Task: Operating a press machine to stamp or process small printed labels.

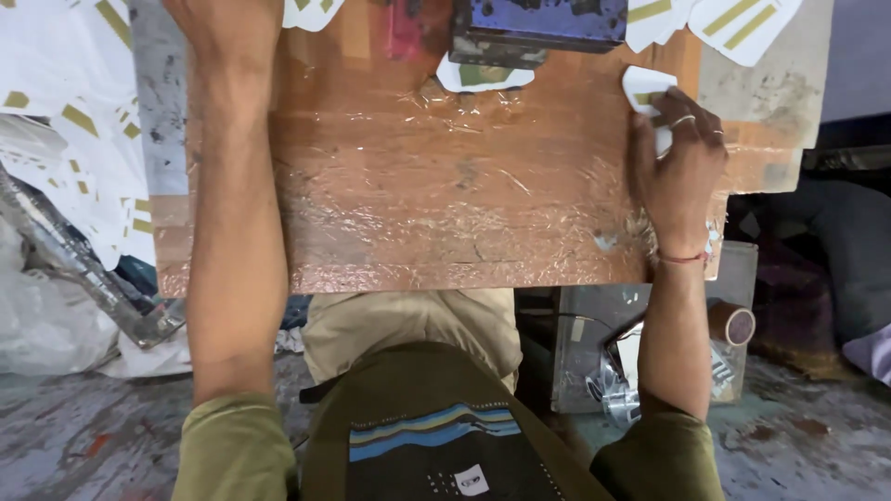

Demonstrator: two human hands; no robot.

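Two hands: both are on show over the wooden bench [418, 195], one on each side of the view.
Right hand: the right hand [677, 162] lies flat near the bench's right edge, palm down, a red thread at the wrist.
Right fingers: the fingers [670, 116] are pressed close together and bear down on a white card piece [643, 85]; rings show on two of them.
Card piece: it is white with an olive-gold stripe, rounded at the corner, lying on the bench at its far right, partly under the fingertips.
Left hand: the left hand [223, 28] reaches up the left side of the bench to the top edge of the view, forearm stretched along the wood.
Left fingers: cut off by the frame, so I cannot tell whether they are spread or holding anything.
Bench top: reddish-brown boards under a wrinkled, shiny clear film.
Far edge: a dark blue metal block [538, 23] sits at the top centre, with another white-and-olive piece [483, 76] poking out just beneath it.
Left pile: a heap of white cut cards [65, 121] with gold stripes lies off the bench's left side.
Top right: more striped white cards [733, 23] lie beside the block.
Below: olive sleeves, beige trousers and a grey floor.
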